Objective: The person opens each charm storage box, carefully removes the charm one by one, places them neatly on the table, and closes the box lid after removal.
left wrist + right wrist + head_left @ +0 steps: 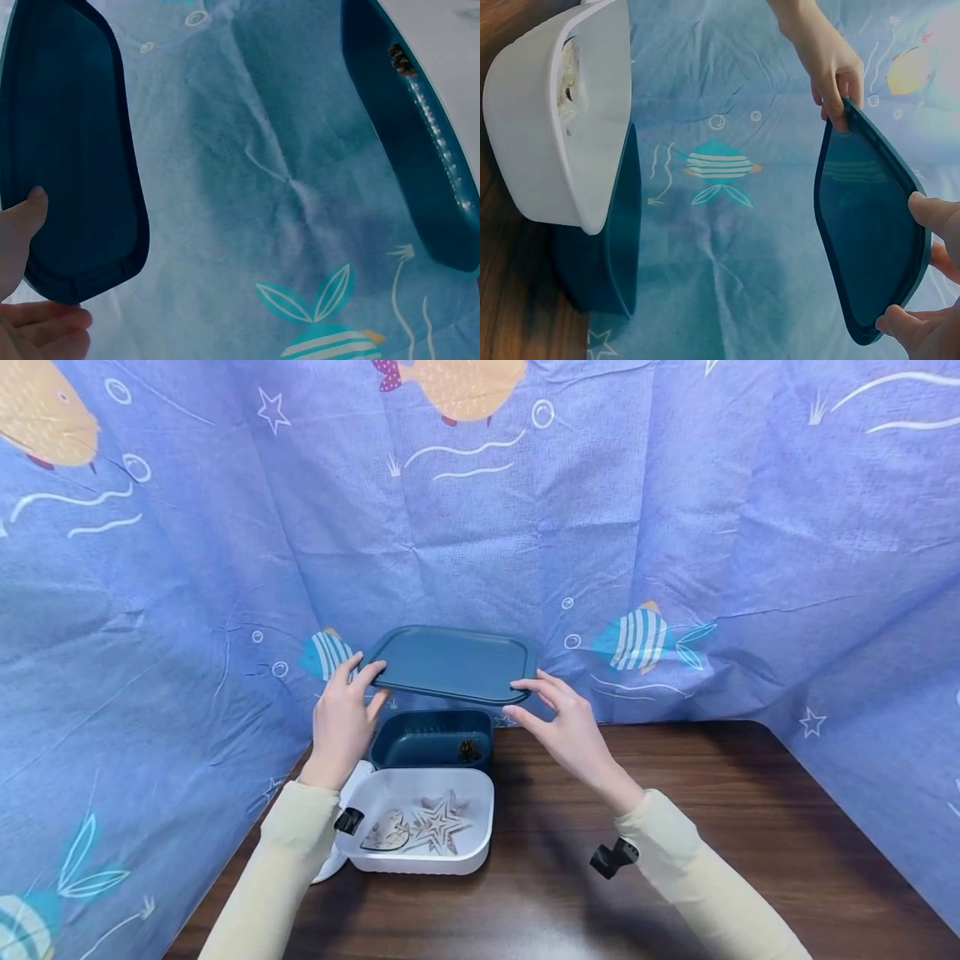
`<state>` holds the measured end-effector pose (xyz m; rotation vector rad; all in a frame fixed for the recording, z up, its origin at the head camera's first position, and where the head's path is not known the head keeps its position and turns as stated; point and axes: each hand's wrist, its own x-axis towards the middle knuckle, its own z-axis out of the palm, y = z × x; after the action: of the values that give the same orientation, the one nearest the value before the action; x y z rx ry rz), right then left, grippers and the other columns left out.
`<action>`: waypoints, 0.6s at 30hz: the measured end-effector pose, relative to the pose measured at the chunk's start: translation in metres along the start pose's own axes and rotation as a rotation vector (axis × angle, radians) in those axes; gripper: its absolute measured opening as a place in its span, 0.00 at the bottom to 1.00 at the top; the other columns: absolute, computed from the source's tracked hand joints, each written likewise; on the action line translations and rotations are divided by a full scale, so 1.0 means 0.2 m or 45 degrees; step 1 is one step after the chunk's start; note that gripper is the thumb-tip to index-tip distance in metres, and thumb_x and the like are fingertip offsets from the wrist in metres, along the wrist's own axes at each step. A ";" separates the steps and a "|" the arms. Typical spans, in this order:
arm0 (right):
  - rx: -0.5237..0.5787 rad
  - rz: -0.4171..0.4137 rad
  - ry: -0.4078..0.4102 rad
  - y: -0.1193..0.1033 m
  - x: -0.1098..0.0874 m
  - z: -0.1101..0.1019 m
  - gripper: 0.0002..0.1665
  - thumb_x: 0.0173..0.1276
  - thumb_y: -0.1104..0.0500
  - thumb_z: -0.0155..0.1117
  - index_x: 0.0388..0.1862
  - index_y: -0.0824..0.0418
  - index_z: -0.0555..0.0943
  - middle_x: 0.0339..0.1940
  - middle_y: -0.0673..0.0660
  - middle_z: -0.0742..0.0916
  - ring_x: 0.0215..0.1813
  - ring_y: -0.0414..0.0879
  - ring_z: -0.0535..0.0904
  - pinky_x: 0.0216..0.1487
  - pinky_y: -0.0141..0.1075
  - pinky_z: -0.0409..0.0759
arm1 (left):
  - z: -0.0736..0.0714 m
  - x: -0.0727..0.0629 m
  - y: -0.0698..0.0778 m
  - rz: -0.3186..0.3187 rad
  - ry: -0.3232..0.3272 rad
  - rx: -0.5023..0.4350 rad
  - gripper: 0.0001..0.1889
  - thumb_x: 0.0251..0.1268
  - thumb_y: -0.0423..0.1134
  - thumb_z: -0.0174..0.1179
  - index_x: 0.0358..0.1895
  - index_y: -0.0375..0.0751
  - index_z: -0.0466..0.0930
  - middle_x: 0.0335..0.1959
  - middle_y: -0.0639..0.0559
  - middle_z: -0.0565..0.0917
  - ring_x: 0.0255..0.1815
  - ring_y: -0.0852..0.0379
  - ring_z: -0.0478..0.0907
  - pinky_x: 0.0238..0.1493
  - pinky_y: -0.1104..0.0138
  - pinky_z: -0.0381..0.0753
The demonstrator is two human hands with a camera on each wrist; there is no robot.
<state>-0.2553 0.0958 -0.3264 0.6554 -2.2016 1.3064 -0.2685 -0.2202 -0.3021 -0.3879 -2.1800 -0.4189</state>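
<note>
A dark blue lid [453, 662] is held up in the air above a dark blue container [420, 745]. My left hand [343, 718] pinches its left end, thumb below and fingers on top. At the opposite end my right hand [566, 727] grips the near right corner between thumb and fingers. The lid's underside with its raised rim faces the left wrist view. Inside the blue container sits a small brown pine cone [468, 750]. In front of it stands a white container [480, 827] with wooden star cutouts [441, 822] and a wooden heart [387, 832] in it.
A white lid [330, 865] lies partly hidden under the left side of the white container. The brown wooden table [637, 902] reaches back to a blue fish-print curtain [480, 552], which hangs behind and on both sides.
</note>
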 end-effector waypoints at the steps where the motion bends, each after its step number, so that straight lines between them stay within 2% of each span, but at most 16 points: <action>1: -0.004 0.006 -0.002 0.00 0.00 0.00 0.23 0.67 0.42 0.70 0.58 0.46 0.84 0.71 0.57 0.76 0.76 0.51 0.66 0.65 0.47 0.76 | 0.00 0.00 0.00 0.015 0.005 0.006 0.19 0.68 0.40 0.67 0.61 0.42 0.82 0.66 0.32 0.74 0.61 0.32 0.76 0.46 0.39 0.81; 6: -0.007 0.029 -0.008 -0.04 -0.01 -0.04 0.24 0.67 0.41 0.70 0.59 0.45 0.83 0.73 0.57 0.74 0.76 0.49 0.65 0.65 0.48 0.76 | -0.01 -0.01 0.01 0.134 0.027 0.012 0.18 0.67 0.36 0.67 0.60 0.40 0.83 0.65 0.36 0.77 0.68 0.37 0.71 0.53 0.42 0.80; 10: -0.013 0.010 0.001 -0.06 -0.02 -0.06 0.24 0.68 0.41 0.69 0.60 0.44 0.83 0.73 0.56 0.74 0.76 0.49 0.65 0.65 0.49 0.76 | -0.02 -0.02 0.02 0.209 0.041 -0.006 0.18 0.66 0.33 0.67 0.59 0.39 0.84 0.62 0.38 0.80 0.68 0.38 0.72 0.58 0.43 0.78; 18: -0.006 -0.053 0.034 -0.08 -0.03 -0.10 0.25 0.68 0.45 0.70 0.64 0.44 0.81 0.74 0.56 0.71 0.76 0.51 0.64 0.66 0.52 0.74 | -0.06 -0.06 0.06 0.274 0.059 -0.009 0.19 0.64 0.29 0.67 0.58 0.39 0.84 0.58 0.39 0.83 0.66 0.40 0.74 0.54 0.45 0.81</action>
<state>-0.2375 0.1083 -0.3114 0.6750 -2.1573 1.2817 -0.2489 -0.2161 -0.3032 -0.6037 -2.0662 -0.3127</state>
